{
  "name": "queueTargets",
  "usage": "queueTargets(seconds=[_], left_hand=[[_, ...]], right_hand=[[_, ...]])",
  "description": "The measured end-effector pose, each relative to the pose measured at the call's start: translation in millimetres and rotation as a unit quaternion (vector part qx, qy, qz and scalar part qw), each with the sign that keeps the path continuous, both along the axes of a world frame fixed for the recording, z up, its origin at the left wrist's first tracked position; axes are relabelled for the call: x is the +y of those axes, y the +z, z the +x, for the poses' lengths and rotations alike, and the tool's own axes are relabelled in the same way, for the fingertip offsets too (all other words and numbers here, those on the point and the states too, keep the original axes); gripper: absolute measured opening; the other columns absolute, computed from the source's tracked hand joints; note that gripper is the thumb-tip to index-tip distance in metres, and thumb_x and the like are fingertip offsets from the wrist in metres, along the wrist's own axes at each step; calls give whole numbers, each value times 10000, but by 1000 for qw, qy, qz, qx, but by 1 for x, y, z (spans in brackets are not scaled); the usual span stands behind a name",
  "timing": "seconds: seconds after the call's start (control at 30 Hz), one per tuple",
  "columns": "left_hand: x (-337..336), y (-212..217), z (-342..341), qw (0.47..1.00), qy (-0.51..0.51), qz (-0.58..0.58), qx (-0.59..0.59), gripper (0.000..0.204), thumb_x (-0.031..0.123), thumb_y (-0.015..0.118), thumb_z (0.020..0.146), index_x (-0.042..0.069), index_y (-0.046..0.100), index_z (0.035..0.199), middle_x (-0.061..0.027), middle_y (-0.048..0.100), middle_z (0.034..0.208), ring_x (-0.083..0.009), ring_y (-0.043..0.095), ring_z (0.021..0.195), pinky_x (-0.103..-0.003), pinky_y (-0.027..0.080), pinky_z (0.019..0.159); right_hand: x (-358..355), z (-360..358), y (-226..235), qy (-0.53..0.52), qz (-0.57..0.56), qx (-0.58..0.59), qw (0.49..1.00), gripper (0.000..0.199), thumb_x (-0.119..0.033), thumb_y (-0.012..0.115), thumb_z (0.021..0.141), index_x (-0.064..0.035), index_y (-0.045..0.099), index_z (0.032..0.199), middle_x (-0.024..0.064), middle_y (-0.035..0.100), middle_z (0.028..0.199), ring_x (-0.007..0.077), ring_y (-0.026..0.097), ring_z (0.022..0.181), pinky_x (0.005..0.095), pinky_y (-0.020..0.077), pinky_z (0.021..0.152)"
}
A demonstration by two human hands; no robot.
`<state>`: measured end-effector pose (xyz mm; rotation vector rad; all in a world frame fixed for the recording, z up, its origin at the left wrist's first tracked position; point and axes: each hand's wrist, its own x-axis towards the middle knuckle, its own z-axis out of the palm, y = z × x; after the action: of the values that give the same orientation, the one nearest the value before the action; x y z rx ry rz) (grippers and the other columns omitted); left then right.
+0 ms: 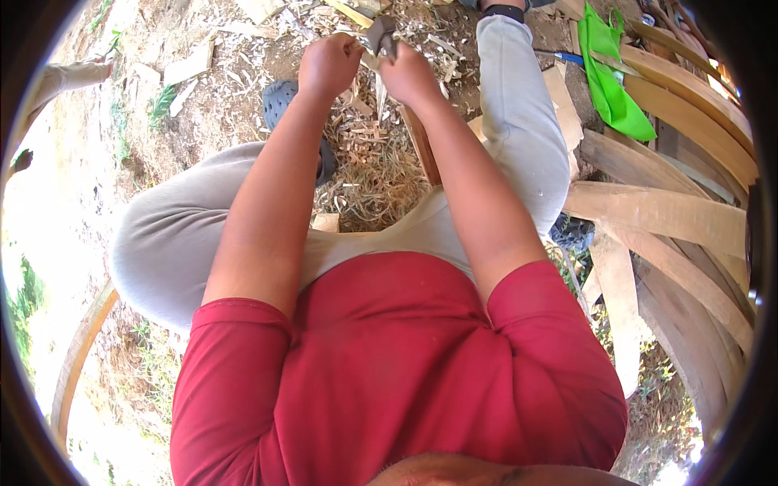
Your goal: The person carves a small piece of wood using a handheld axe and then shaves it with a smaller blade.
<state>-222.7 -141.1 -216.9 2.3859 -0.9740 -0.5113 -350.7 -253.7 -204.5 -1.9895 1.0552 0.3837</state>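
Observation:
My right hand is closed around a short tool. The tool's dark metal head, hammer- or hatchet-like, sticks up beyond my fingers; its exact kind is unclear. Close by on the left, my left hand is curled into a fist, thumb and fingers pressed together. What it grips is hidden by the fingers. A pale sliver of wood shows in the narrow gap between both hands. Below them, a brown wooden board slants between my legs beside my right forearm.
Wood chips litter the dirt around my dark clog. Curved wooden pieces are heaped on the right, with a bright green bag over them. A bent wooden strip stands at the left. Another person's leg appears at the far left.

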Motion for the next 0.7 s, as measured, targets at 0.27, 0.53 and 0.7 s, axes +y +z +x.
queueTargets(seconds=[0.27,0.53,0.7], left_hand=[[3,-13,2,996,-63,-36,-44,207,306,719,948,134,798,1033,-163,764,907,-378,734,871,-489,585,808],[4,-13,3,995,-92,-40,-10,190,276,707,952,131,787,1044,-148,771,939,-373,737,896,-492,588,827],[6,-13,3,996,-91,-8,7,186,271,702,954,136,788,1050,-151,773,973,-373,738,916,-485,592,839]], right_hand=[[-7,6,0,26,-10,-15,1000,297,-244,598,994,-62,690,1210,205,758,1091,367,740,1023,487,567,909],[-13,0,-5,-24,52,-5,998,289,-220,602,984,-42,694,1191,201,758,1077,334,755,972,472,580,883],[-17,2,4,-39,66,40,996,299,-208,606,968,-35,688,1198,227,753,1111,362,743,1044,483,566,942]])
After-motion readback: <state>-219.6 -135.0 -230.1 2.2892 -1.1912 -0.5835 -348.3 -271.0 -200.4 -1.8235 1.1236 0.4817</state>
